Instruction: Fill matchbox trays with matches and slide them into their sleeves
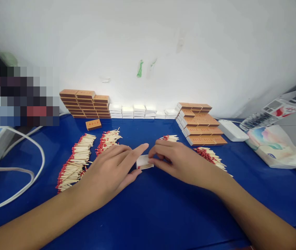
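My left hand (114, 166) has thumb and forefinger spread apart around the left end of a white tray (144, 160) on the blue table (148, 222). My right hand (178, 158) has its fingertips close together at the tray's right end, whether pinching anything I can't tell. Few matches (145, 167) show inside, so this tray seems barely begun, with loose match heaps (79, 158) left on both sides.
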Demonstrator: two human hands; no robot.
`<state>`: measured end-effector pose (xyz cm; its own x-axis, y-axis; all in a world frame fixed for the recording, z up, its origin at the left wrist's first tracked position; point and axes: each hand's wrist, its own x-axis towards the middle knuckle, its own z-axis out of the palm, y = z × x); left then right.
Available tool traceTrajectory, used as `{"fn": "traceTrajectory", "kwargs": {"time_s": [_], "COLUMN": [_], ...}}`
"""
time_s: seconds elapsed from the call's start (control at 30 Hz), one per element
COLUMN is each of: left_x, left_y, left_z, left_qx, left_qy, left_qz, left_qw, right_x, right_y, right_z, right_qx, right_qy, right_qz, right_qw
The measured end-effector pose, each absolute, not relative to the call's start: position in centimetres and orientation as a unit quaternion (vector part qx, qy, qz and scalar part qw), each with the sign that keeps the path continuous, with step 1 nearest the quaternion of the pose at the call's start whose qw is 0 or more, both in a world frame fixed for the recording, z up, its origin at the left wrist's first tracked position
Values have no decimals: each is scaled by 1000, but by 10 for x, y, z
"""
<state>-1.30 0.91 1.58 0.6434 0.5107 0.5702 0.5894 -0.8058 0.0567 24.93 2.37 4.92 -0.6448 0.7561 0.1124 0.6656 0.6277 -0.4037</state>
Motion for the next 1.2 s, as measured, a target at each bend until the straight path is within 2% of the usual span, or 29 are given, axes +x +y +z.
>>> {"fn": "traceTrajectory", "kwargs": {"time_s": [0.13, 0.3, 0.4, 0.7, 1.0, 1.2], "left_x": [-15, -16, -16, -16, -15, -14], "left_y": [8, 9, 10, 9, 7, 7], "left_z": [15, 14, 14, 14, 15, 18], "left_qx": [-904, -910, -912, -913, -914, -911], "left_qy": [-318, -312, -309, -305, -307, -303], "left_qz": [-275, -264, -257, -256, -252, -265], "left_qw": [72, 76, 80, 87, 81, 88], "right_x": [275, 315, 323, 316, 316, 288], "right_y": [39, 57, 61, 59, 55, 41], "right_z": [62, 66, 63, 60, 64, 69], "right_qx": [-468, -580, -585, -563, -548, -476], "right_qy": [-860, -806, -800, -806, -810, -835], "right_qz": [141, 109, 133, 181, 207, 263], "right_qw": [149, 41, -3, -26, 5, 81]}}
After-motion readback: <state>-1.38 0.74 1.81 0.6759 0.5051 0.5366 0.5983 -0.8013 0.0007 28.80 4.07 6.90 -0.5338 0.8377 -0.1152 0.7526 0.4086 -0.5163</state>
